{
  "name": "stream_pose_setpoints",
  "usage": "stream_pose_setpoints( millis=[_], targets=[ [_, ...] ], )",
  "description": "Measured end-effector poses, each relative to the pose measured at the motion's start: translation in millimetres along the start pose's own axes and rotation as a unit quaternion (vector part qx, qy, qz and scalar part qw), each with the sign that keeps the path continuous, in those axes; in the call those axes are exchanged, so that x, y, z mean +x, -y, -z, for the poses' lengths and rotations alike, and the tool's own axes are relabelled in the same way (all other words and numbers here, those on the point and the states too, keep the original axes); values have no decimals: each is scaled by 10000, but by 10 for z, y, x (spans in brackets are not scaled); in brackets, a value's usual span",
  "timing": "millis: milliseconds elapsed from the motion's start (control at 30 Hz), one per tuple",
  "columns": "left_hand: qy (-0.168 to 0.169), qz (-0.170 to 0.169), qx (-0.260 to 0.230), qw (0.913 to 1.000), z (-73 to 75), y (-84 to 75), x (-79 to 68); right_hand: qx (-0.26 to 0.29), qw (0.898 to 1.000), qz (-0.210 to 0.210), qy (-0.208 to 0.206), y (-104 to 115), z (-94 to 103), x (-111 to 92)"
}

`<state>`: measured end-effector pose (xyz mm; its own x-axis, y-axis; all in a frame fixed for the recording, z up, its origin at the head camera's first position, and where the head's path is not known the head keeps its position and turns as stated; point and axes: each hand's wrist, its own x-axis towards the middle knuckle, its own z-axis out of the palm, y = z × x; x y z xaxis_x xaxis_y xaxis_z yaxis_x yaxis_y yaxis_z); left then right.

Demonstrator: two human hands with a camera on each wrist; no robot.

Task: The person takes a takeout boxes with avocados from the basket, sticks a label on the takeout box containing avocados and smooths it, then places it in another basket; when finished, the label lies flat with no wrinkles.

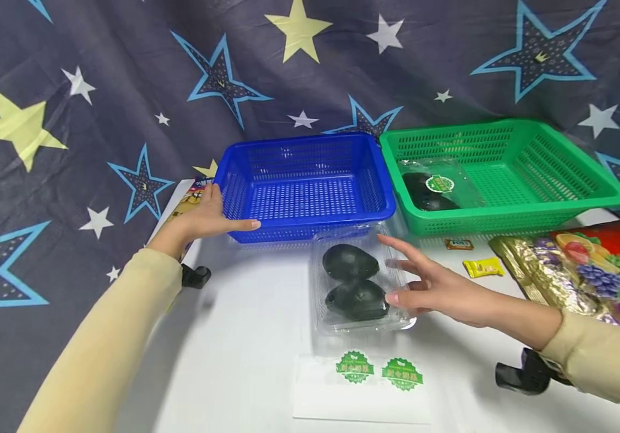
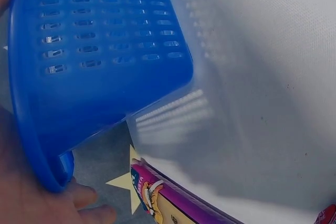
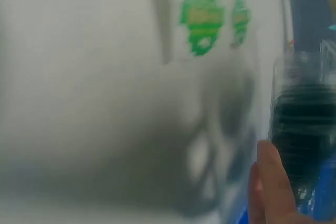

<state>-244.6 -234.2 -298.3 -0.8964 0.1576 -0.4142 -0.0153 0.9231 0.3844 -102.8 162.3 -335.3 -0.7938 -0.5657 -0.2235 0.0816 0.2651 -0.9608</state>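
My left hand (image 1: 201, 219) rests at the near left corner of the blue plastic basket (image 1: 310, 225), thumb stretched along the front rim and fingers straight along the side. That corner also fills much of the left wrist view. My right hand (image 1: 434, 285) holds the right edge of a clear plastic box (image 1: 320, 313), with the thumb at its near right side and other fingers partly showing through the plastic. Inside lie two dark avocados (image 1: 350, 262). In the right wrist view a fingertip (image 3: 269, 153) lies against the box's side.
Right of the blue basket, a green basket (image 1: 510, 216) holds another packed box with a round green label (image 1: 439, 183). Green stickers (image 1: 402, 374) lie on a white sheet in front. Small wrapped sweets (image 1: 483, 267) and a fruit-printed bag (image 1: 607, 270) sit at right; a purple-edged package (image 2: 178, 198) lies at left.
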Motion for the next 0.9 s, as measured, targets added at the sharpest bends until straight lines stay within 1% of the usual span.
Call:
stream_pose_setpoints(
  millis=[133,200,300,500,700,833,900],
  targets=[
    [7,38,-50,10000,-18,26,14,168,9998,-50,-114,-165,-34,109],
    [-3,25,-49,10000,-19,28,15,264,9995,-22,-146,-221,-55,148],
    [-3,6,-24,10000,-13,21,9,242,9996,50,-164,-267,-75,182],
    [-14,-47,67,10000,13,-2,-13,-336,9991,178,-163,-233,-60,187],
    [-43,-53,48,10000,18,1,-16,-1149,9929,181,-259,-180,-15,189],
    [-47,-61,65,9999,10,8,0,-1206,9923,150,-236,-175,-3,177],
    [-39,-85,86,9999,10,9,0,-1206,9923,199,-206,-181,-3,179]
  ],
)
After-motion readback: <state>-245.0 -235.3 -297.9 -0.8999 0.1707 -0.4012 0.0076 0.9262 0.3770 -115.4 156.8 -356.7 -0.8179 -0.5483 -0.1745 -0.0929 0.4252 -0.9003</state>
